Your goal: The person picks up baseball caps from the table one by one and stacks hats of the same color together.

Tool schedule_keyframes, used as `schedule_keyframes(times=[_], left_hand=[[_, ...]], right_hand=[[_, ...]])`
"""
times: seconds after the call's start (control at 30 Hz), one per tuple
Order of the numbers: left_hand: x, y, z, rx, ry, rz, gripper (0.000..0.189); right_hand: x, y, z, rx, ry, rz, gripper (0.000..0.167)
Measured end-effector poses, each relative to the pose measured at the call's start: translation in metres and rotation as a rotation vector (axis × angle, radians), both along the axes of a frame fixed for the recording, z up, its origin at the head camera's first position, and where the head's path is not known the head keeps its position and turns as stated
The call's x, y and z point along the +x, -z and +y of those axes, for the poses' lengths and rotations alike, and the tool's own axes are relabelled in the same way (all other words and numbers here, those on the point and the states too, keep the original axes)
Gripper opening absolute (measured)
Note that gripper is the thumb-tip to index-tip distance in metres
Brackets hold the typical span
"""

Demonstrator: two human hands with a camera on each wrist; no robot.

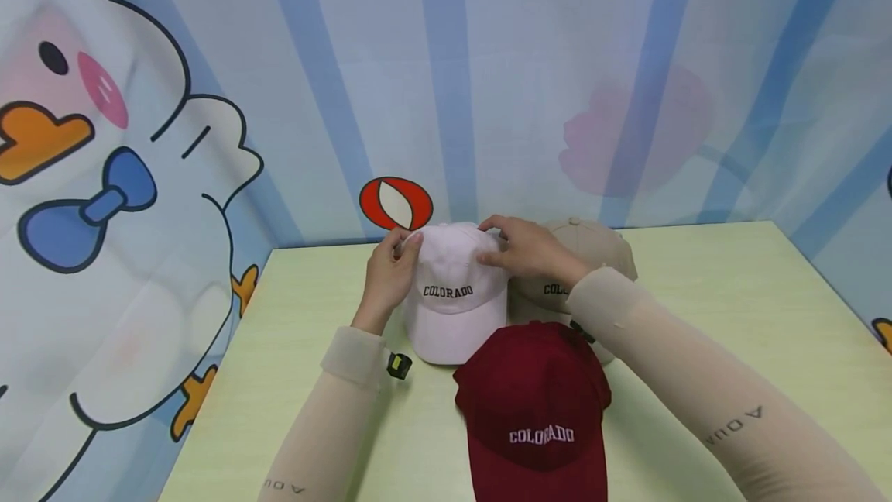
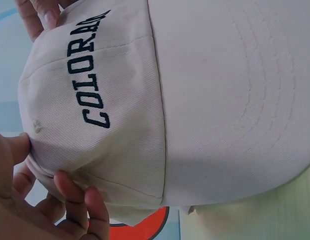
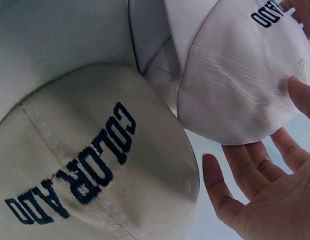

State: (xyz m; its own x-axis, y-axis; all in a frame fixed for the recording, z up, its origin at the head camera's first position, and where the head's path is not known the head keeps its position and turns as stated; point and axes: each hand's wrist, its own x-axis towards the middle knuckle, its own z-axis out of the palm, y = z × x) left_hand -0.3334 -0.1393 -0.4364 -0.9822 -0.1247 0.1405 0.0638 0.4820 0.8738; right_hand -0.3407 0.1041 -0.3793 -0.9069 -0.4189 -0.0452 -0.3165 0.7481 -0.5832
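Observation:
A white baseball cap with dark COLORADO lettering sits near the back of the table, its brim toward me. My left hand holds the left side of its crown, and the left wrist view shows the thumb and fingertips against the fabric. On the opposite side, my right hand holds the crown with the thumb on the front and the other fingers round behind. Partly covered by my right hand and forearm, a beige COLORADO cap stands beside the white one. A dark red COLORADO cap lies in front.
The pale yellow-green table ends at a backdrop with blue stripes and cartoon prints. A large white duck figure is printed on the left side. The red cap's brim runs past the lower edge of the head view.

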Motion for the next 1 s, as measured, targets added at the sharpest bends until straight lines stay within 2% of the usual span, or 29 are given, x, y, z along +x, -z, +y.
schedule_keyframes(times=[0.2, 0.4, 0.63, 0.77, 0.87, 1.0], left_hand=[[-0.001, 0.003, -0.001, 0.002, 0.016, -0.002, 0.036], [0.002, 0.005, -0.002, -0.04, 0.028, 0.006, 0.048], [0.011, 0.006, -0.001, -0.109, -0.003, -0.066, 0.06], [0.013, 0.012, -0.001, -0.128, 0.014, -0.101, 0.066], [0.013, 0.018, -0.001, -0.128, 0.055, -0.107, 0.069], [0.012, 0.023, 0.001, -0.135, 0.085, -0.117, 0.071]], right_hand=[[0.001, 0.003, 0.002, 0.014, -0.012, 0.003, 0.055], [0.006, 0.003, 0.005, -0.003, -0.008, -0.009, 0.059], [0.01, -0.001, 0.005, 0.017, 0.018, 0.0, 0.053], [0.011, 0.002, 0.004, 0.028, 0.009, -0.064, 0.059], [0.011, 0.008, 0.004, 0.004, -0.004, -0.131, 0.064], [0.011, 0.015, 0.005, -0.029, -0.019, -0.17, 0.065]])
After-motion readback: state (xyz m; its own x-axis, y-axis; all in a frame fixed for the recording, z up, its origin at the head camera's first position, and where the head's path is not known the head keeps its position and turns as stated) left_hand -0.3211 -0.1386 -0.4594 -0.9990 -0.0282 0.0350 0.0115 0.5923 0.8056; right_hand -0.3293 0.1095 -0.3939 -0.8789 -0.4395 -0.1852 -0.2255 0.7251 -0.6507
